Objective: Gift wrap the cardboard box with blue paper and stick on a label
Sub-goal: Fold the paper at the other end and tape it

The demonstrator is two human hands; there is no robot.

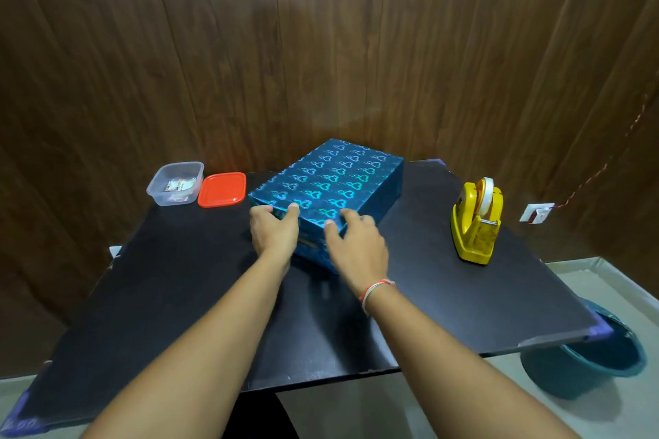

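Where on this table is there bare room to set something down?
Bare table: the near left, and between wrapped box and tape dispenser. Crowded: far left, where clear container and red lid sit beside the box.

Dark wood-panelled wall [321,46], black table [178,296], grey floor [588,281].

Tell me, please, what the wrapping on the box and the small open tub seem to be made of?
The wrapping looks like glossy metallic foil paper: its heart pattern shimmers. The tub appears to be clear plastic, since its contents show through the walls.
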